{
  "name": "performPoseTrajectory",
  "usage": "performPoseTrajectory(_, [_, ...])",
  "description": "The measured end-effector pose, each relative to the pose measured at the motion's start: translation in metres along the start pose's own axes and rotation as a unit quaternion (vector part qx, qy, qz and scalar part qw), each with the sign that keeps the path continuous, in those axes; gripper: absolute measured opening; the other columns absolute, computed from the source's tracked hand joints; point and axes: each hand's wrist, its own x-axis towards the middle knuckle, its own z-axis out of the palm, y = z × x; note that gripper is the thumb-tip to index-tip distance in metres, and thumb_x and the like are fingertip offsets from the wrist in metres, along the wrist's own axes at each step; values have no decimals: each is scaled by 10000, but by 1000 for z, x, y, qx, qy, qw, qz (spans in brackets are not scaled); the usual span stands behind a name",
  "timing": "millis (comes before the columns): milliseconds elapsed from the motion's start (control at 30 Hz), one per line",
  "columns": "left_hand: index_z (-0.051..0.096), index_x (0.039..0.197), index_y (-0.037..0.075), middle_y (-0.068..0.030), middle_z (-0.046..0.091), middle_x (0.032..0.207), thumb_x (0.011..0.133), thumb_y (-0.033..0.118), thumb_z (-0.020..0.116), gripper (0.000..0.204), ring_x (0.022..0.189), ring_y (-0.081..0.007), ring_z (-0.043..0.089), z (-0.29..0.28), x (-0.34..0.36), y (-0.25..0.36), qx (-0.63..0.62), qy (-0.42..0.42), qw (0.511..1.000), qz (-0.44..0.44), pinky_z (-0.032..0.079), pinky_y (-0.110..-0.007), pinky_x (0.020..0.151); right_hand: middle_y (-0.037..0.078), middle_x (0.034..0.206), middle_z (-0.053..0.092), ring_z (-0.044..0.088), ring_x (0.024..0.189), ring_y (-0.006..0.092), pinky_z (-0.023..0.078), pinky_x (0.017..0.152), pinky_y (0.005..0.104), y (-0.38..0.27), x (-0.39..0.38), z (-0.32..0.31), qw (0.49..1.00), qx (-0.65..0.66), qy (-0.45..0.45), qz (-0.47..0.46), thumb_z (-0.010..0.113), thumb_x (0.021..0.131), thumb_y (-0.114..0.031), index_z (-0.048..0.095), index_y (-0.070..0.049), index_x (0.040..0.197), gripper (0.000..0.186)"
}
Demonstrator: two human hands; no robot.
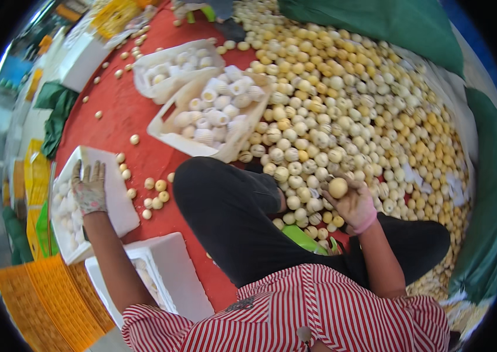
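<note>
My left hand (89, 190), in a patterned glove, has its fingers stretched out and apart. It lies over the inner edge of a white foam box (116, 193) that holds white foam-net sleeves (65, 205). I see nothing held in it. My right hand (357, 208), in a glove with a pink cuff, grips a small round yellow melon (337, 188) between thumb and fingers, above my bent leg. Behind it spreads a big heap of pale and yellow melons (342, 105), some striped.
Ahead stand a white crate (163, 129) and a lined basket (149, 88), both filled with melons in white foam nets. A second foam box (187, 276) is beside my left arm. Loose melons (157, 193) dot the red floor covering (113, 111). Orange baskets (49, 299) stand at the left.
</note>
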Motion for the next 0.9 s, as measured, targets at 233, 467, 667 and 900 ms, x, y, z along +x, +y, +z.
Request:
performPoseTrajectory(233, [420,1312,-56,-253,394,1389,944,152,486,427,1271,-373,434,114,-53,-134,-56,-341,931,-114,362,-445,1089,154,1230,532,506,1180,331,400,1038,467,-7,-13,-19,993,-113,-31,-18,555,853,-135,430,-37,1324,497])
performPoseTrajectory(467, [581,1082,-24,-173,666,979,890,111,596,235,823,-267,653,49,-46,-128,92,-147,985,-17,540,-342,778,144,1321,506,548,1144,246,533,756,266,-7,-34,-69,997,-73,21,-11,559,950,-248,424,-53,1346,462])
performPoseTrajectory(667, [599,863,86,17,528,654,820,114,648,71,561,-115,502,-148,-61,-237,287,-83,927,-225,412,-250,492,100,1266,554,557,1124,235,522,742,272,-6,-26,-60,983,-154,100,-19,535,964,-254,486,-72,1284,372])
performPoseTrajectory(900, [547,1104,14,-86,572,950,892,156,561,255,803,-184,551,-18,-76,-225,251,-50,964,-76,418,-296,766,104,989,645,603,879,141,488,760,279,-52,-12,-53,838,-491,232,-50,730,789,-216,545,27,1218,526])
